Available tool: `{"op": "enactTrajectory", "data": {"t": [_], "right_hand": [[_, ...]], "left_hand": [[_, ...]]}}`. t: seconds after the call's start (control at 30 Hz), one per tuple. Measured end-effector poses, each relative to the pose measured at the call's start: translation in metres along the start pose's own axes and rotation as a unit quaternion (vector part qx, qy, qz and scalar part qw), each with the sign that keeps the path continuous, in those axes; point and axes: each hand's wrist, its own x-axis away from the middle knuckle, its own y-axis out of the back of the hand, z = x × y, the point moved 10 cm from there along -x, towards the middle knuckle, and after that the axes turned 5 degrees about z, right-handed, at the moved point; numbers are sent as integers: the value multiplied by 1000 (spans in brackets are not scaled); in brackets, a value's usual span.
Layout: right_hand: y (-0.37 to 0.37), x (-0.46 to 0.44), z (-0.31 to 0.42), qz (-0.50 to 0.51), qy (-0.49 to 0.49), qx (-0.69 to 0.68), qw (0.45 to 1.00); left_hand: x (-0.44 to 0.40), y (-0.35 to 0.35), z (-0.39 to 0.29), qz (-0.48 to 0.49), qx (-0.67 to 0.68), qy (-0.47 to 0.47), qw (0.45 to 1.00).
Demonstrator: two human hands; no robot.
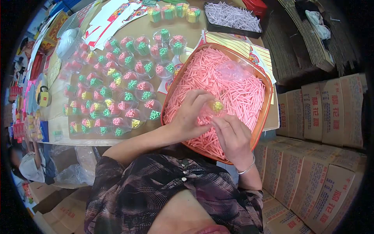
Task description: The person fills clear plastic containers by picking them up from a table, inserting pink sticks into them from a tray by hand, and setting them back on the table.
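Over the tub of thin pink sticks (241, 93), my left hand (189, 116) is curled around a clear plastic cup (210, 110). A small bunch of yellow stick ends (218, 106) shows inside the cup. At the cup's near right edge is my right hand (235, 137), its fingers bent and pressed together. What those fingertips pinch, if anything, is hidden. A crumpled clear plastic bag (235, 71) lies on the pink sticks at the far side of the orange-rimmed tub (268, 91).
Many clear cups of pink, green and yellow sticks (145, 90) cover the table on the left. A black tray of pale sticks (233, 17) stands at the back. Cardboard cartons (311, 171) are stacked on the right. A yellow tape roll (43, 96) is far left.
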Motion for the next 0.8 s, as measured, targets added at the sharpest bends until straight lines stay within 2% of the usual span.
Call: {"op": "enactTrajectory", "data": {"t": [0.07,0.2,0.23,0.37,0.53,0.6,0.7,0.73,0.8], "right_hand": [[-4,0,0,11,-10,4,1000],[6,8,-2,-107,-19,-12,994],[5,7,-2,-106,-17,-14,994],[-28,1,6,44,21,56,997],[-23,5,-11,38,-7,-31,999],[-12,11,-31,-9,-32,-24,999],[-9,24,-78,9,-158,0,987],[-11,26,-83,10,-155,-2,988],[-43,40,-104,130,-207,60,968]], "left_hand": [[1,-1,-1,5,-6,-1,1000],[3,-4,21,8,104,99,990],[4,-3,22,5,103,101,990],[7,-2,33,-19,148,116,982],[7,-5,34,14,115,110,987],[9,-8,50,30,106,124,986],[21,-16,85,73,79,179,978],[19,-12,86,70,76,180,978],[15,-7,84,75,65,173,980]]}}
